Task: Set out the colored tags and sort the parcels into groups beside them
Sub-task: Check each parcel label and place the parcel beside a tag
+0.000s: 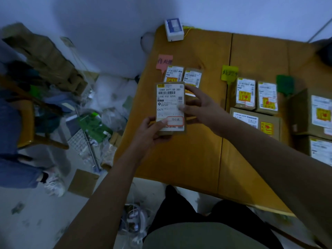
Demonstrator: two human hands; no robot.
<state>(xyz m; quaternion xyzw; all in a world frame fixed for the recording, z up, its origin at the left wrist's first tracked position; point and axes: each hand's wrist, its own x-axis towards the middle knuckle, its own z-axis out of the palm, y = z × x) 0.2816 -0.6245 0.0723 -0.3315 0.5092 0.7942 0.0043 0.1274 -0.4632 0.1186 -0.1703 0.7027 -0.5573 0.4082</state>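
Sorting step: left hand [152, 130] and right hand [195, 108] clamp fingers on a labelled parcel [170, 106] held above the table [188, 155], near the pink tag [164, 62]; next, read its label and place accordingly.

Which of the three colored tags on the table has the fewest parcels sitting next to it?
The pink tag, far left: only two small parcels lie beside it. The yellow tag has three and the green tag at least two large boxes.

1. Pretty dim overall, with a bluish cast.
2. The floor clutter [86, 112] on the left is smeared and soft.
3. The table [197, 150] edges bow, wide-angle style.
4. The label on the held parcel [170, 106] reads fairly sharp.
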